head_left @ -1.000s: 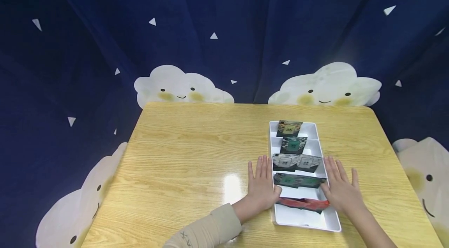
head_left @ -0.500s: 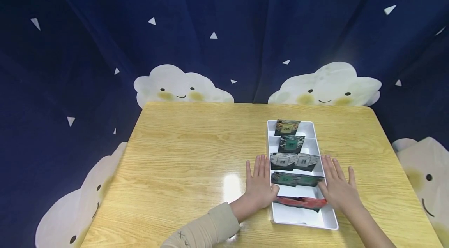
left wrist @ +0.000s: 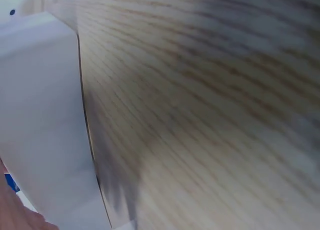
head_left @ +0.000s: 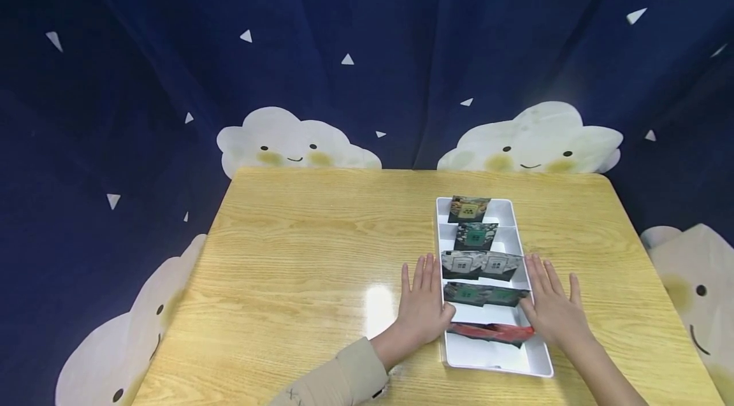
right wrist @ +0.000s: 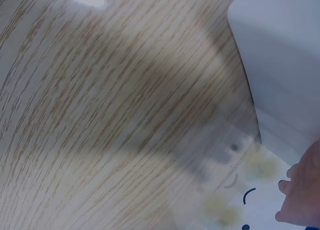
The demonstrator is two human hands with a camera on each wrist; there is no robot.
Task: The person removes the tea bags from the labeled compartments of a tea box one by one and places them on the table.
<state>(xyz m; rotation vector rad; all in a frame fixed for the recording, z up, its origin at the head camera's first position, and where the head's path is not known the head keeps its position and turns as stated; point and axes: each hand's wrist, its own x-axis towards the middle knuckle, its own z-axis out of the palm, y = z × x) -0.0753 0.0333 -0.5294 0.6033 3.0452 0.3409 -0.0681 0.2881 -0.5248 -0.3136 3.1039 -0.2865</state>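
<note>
A white divided tray (head_left: 487,360) stands on the table, its long sides between my two hands. My left hand (head_left: 421,309) lies against its left wall, fingers straight and thumb at the rim. Against the right wall rests my right hand (head_left: 556,313), its fingers also straight and the thumb over the rim. Flat packets stand in the compartments: a brown one with a yellow label (head_left: 469,209) at the back, a green one (head_left: 476,236), grey-white ones (head_left: 462,264), dark green ones (head_left: 466,293) and red ones (head_left: 493,332). The wrist views show the outer walls of the tray (left wrist: 45,109).
The wooden table (head_left: 304,246) extends on both sides of the tray, with a glare spot left of it. Behind the far edge hangs a dark blue curtain (head_left: 321,43) with cloud and triangle prints.
Both hands and the tray between them shifted slightly left in the first half second. Since then the tray has stayed put and the left forearm has moved a little.
</note>
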